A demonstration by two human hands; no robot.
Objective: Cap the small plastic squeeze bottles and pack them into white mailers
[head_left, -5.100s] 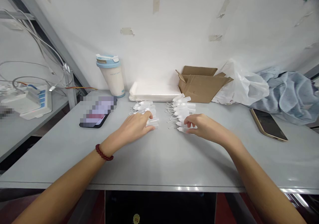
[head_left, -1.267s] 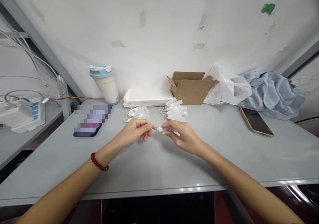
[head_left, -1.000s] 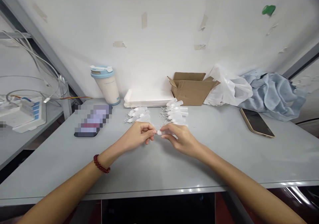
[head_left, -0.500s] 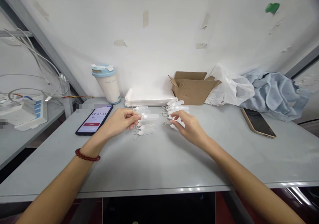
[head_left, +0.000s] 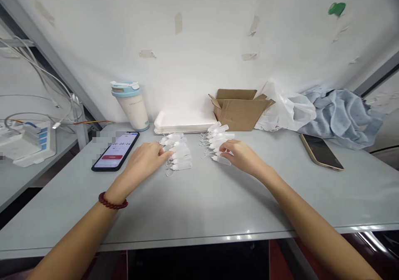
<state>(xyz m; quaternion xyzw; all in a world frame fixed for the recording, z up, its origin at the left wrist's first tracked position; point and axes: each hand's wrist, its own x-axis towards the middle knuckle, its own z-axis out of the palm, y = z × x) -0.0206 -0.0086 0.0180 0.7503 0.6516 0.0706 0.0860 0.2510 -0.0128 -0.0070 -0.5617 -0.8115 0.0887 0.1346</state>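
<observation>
Two groups of small translucent plastic squeeze bottles with white nozzle tips and thin looped cords lie on the grey table. At the left group (head_left: 181, 165), my left hand (head_left: 146, 159) has its thumb and curled fingers closed at the nozzle end of one bottle; its fingertips are partly hidden. My right hand (head_left: 243, 153) bends over the near end of the right group (head_left: 222, 135), fingers pinched on a bottle that they mostly cover. Just below those fingers lies another bottle (head_left: 220, 160). A dark red beaded bracelet (head_left: 112, 201) circles my left wrist.
Behind the bottles are a stack of white trays (head_left: 183, 124), an open cardboard box (head_left: 238, 116), a white plastic bag (head_left: 286, 109) and blue cloth (head_left: 343, 114). A tumbler (head_left: 132, 107) and phone (head_left: 115, 153) stand left; another phone (head_left: 322, 152) lies right.
My left hand has lowered its bottle into the left group, moving slightly down and left. My right hand has closed its fingers down onto the right group.
</observation>
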